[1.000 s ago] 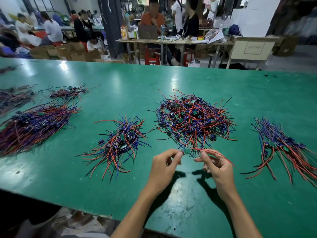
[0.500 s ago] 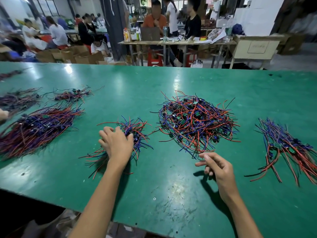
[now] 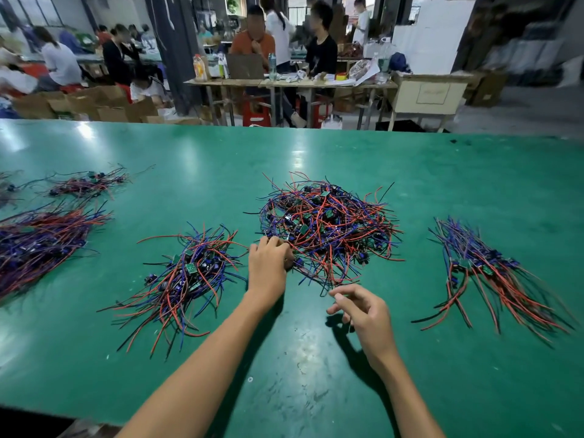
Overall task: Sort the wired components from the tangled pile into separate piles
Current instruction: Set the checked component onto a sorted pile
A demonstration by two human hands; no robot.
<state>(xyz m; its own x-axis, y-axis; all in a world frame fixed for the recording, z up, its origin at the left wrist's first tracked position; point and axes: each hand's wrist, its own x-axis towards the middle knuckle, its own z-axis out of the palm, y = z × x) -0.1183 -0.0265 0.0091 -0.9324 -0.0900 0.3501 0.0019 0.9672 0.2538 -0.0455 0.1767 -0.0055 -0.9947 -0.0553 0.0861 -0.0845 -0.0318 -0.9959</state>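
Red, blue and black wires with small green boards make up the tangled pile (image 3: 328,229), lying mid-table just beyond both hands. The left hand (image 3: 268,263) rests at the pile's near-left edge, fingers curled down into the wires; whether it grips any I cannot tell. The right hand (image 3: 363,311) hovers just short of the pile's near edge, fingers loosely curled, holding nothing. A sorted pile (image 3: 186,276) lies left of the left hand, another (image 3: 493,273) well to the right, two more (image 3: 41,241) (image 3: 88,184) at far left, all on the green table (image 3: 316,390)
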